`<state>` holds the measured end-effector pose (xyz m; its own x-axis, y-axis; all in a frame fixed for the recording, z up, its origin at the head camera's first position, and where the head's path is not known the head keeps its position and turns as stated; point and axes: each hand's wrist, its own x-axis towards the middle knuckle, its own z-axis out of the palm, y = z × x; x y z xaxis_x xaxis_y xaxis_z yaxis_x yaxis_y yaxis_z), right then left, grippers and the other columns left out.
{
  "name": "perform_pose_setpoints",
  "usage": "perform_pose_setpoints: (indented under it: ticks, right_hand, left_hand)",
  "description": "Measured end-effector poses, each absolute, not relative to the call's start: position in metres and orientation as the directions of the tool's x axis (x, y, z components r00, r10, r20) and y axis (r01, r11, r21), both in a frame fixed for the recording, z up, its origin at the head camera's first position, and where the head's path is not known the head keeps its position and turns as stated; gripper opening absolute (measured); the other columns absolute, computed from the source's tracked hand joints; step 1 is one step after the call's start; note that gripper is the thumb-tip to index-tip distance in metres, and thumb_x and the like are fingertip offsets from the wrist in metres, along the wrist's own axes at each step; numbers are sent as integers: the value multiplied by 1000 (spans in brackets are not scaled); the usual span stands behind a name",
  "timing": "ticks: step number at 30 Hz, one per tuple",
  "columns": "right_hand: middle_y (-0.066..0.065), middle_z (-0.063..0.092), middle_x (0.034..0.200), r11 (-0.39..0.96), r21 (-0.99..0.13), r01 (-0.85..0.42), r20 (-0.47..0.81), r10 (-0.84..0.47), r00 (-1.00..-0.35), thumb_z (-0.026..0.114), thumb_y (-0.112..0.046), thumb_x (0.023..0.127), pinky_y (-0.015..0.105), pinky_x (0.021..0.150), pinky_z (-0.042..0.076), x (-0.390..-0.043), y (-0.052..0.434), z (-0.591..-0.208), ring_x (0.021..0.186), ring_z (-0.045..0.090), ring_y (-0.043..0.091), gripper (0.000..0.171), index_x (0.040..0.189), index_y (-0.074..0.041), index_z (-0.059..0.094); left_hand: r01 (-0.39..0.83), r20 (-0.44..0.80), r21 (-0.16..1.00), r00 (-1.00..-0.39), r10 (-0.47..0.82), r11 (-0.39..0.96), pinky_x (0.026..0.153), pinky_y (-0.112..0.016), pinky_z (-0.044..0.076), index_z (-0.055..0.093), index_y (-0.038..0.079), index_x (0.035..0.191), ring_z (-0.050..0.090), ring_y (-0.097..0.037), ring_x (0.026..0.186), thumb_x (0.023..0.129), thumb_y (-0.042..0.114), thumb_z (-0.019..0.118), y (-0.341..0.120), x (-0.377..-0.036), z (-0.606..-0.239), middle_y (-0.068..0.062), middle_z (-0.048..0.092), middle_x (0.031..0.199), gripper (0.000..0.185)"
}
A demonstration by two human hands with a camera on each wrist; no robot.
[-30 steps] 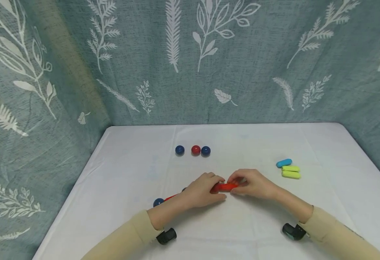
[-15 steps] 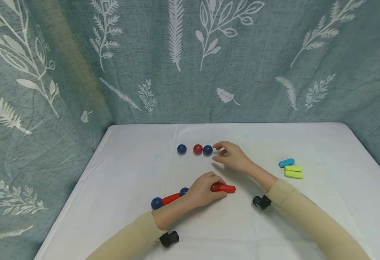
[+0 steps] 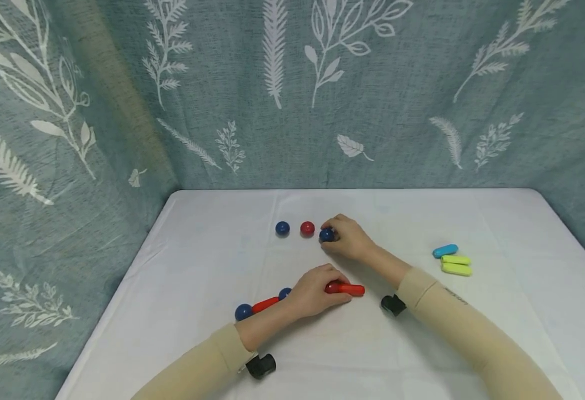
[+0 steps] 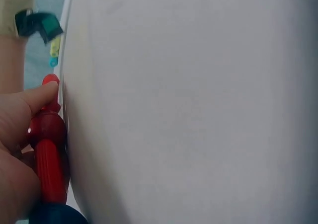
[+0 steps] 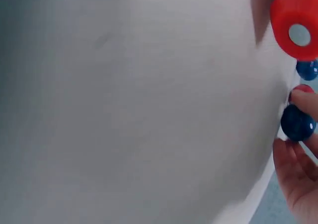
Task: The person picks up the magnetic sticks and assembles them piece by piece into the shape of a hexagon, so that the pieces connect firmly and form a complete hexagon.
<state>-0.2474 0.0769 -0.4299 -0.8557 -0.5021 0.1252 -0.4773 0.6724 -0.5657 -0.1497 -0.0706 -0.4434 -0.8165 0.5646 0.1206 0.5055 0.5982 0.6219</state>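
My left hand (image 3: 317,291) holds a chain of red rods and coloured balls near the middle of the white table. In the left wrist view its fingers are around a red ball (image 4: 49,128), with a ribbed red rod (image 4: 50,169) leading to a blue ball (image 4: 57,215). A further red rod (image 3: 352,290) sticks out to the right. Left of the hand, another red rod (image 3: 265,304) joins two blue balls, one partly hidden. Farther back, my right hand (image 3: 349,239) pinches a loose blue ball (image 3: 326,235) between thumb and fingers.
A red ball (image 3: 307,228) and a blue ball (image 3: 282,228) lie left of the right hand. On the right side of the table are a blue rod (image 3: 445,250) and two yellow-green rods (image 3: 456,269). A patterned curtain (image 3: 252,150) hangs behind.
My right hand has left the end red rod, moved back and taken hold of the blue ball. That ball now sits apart from its red neighbour. The left hand keeps its hold.
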Motion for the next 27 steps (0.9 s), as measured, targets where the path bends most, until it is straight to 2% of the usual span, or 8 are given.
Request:
perform_pose_setpoints:
  ticks: [6,15,21,27]
  right_hand:
    - [8,58,104,626,-639,-447,84,-521,-849,73,-17,77,27,71,50,-223,113,-428,87,57,18,39,112,-6,61]
    - [5,59,111,583,-728,-360,12,-515,-857,72,-16,79,29,77,50,-186,162,-434,96,58,19,40,116,-9,59]
    - [0,60,106,555,-759,-341,2,-522,-853,74,-17,78,26,77,49,-164,174,-435,92,57,14,40,115,-11,59]
    - [-1,61,104,502,-804,-318,-4,-539,-842,74,-20,78,22,77,49,-155,173,-438,90,58,14,41,115,-12,59]
  left_hand:
    - [507,127,633,-814,567,585,72,-20,41,67,17,99,50,-7,80,81,29,71,-71,-151,-443,8,60,89,22]
    - [437,65,680,-836,545,589,68,-21,41,68,20,103,49,-8,78,81,30,70,-70,-150,-443,9,60,88,24]
    - [468,123,670,-836,535,577,75,-23,43,68,19,104,52,-9,84,82,28,70,-71,-150,-445,6,62,95,24]
    - [466,128,670,-839,529,578,77,-24,42,67,18,104,52,-9,86,82,27,70,-69,-150,-445,6,63,97,23]
